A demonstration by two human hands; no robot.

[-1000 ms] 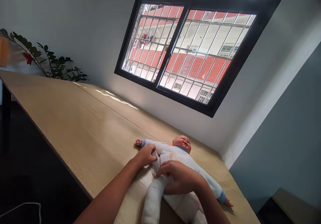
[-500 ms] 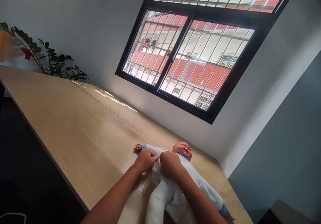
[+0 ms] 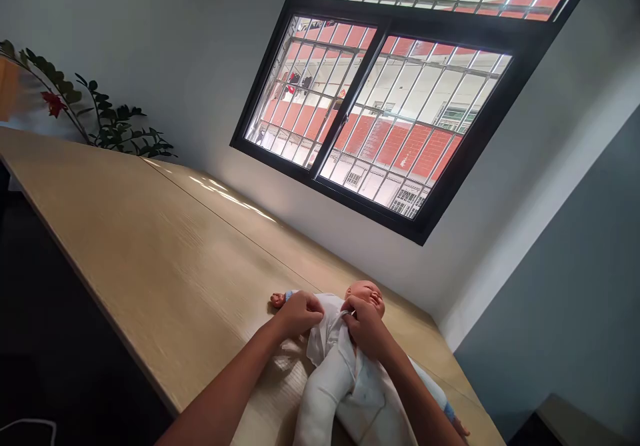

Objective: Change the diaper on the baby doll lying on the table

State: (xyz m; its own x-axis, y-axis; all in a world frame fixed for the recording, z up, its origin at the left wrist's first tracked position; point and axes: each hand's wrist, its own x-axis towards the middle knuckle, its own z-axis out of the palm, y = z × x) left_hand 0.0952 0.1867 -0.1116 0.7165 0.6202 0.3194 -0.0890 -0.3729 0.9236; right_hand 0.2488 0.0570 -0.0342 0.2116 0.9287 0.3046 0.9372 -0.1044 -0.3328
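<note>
A baby doll (image 3: 367,295) lies on its back on the wooden table, its head toward the window wall. It wears a white shirt (image 3: 327,329) with blue cuffs and pale trousers (image 3: 320,396). My left hand (image 3: 301,314) is closed on the shirt at the chest, beside the doll's outstretched arm on the left; its fingertips are partly hidden. Just below the doll's chin, my right hand (image 3: 364,326) pinches the shirt's front edge. The shirt front hangs loose between my hands, and a bit of the doll's belly shows below my right hand.
The long wooden table (image 3: 165,253) runs along the wall, with a seam along it and its edge at the left. A leafy plant with a red flower (image 3: 53,103) is at the far left end. A barred, black-framed window (image 3: 385,119) is above. A dark box-like surface (image 3: 575,423) is lower right.
My right hand has moved up and right toward the doll's neck, drawing the shirt edge along. My left hand has shifted slightly up and right. The gap between my hands is wider.
</note>
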